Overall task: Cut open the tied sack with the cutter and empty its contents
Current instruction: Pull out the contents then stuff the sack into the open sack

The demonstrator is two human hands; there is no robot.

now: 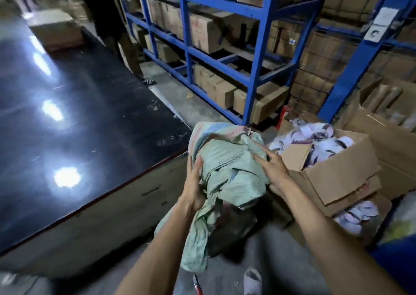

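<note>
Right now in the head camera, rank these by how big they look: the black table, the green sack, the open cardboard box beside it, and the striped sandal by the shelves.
1. black table
2. open cardboard box and green sack: similar, and the sack is nearer the camera, so unranked
3. striped sandal

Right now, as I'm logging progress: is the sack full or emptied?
Cannot tell for sure. The sack, gripped by left hand and right hand, looks crumpled but bulky; its opening is hidden.

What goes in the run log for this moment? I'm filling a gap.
stage: handling sack | left hand: gripping green sack | right hand: gripping sack | held above floor beside open carton | cutter: not identifiable
</note>
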